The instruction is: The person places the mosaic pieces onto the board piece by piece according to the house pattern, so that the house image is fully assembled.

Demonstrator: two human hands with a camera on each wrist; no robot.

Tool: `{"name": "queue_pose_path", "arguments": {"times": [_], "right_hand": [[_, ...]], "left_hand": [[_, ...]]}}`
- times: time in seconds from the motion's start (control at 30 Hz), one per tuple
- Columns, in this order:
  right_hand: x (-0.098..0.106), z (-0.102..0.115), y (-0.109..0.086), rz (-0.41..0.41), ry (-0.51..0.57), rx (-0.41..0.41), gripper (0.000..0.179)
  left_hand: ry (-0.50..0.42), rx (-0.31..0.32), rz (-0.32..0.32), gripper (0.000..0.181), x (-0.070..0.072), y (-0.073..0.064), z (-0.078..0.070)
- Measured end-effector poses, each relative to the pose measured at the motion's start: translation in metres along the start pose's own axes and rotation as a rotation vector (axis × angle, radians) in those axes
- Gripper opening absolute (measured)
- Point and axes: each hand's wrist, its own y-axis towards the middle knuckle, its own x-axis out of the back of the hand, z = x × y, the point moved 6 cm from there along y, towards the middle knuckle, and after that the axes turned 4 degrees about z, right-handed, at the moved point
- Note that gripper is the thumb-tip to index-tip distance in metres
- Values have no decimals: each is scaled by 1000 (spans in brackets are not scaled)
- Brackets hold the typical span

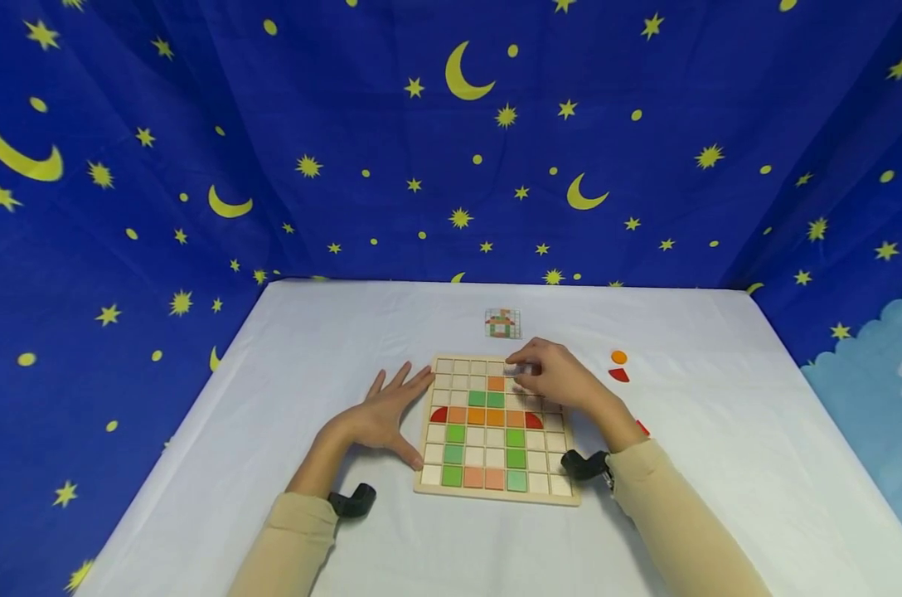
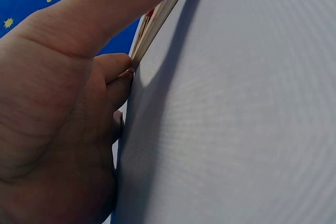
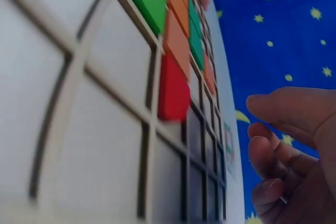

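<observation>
A wooden grid board (image 1: 496, 496) lies on the table with coloured tiles in some of its squares. Green, orange and pink tiles form a house-like shape, with a red rounded piece (image 1: 533, 420) at the right end of one row. My left hand (image 1: 380, 417) has its fingers spread, fingertips and thumb touching the board's left edge. Over the board's upper right part hovers my right hand (image 1: 559, 377), near an orange tile (image 1: 496, 384). In the right wrist view, its thumb and loosely bent fingers (image 3: 262, 150) stand apart with nothing visible between them.
Behind the board lies a small card (image 1: 503, 323) printed with a coloured grid picture. To the right are an orange disc (image 1: 618, 357), a red wedge (image 1: 619, 376) and another red piece (image 1: 642, 428), partly hidden by the right wrist. A blue starry curtain (image 1: 391, 133) stands behind the table.
</observation>
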Motion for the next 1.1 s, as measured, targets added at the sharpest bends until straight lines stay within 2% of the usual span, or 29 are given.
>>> {"name": "queue_pose_path", "arguments": {"times": [0.3,0.5,0.77,1.1], "right_hand": [[22,-23,-23,-99,-35,-74,28],[32,-36,-38,-137,-33,-117,28],[39,-55,-56,-180,-117,-131,30],[32,-70,-60,-151,-142,-169,32]], "left_hand": [[-9,-8,1,140,1,-1,-1],[-17,-8,5,140,2,-2,-1],[-10,6,12,140,2,-2,-1],[-10,3,16,140,1,-1,-1]]}}
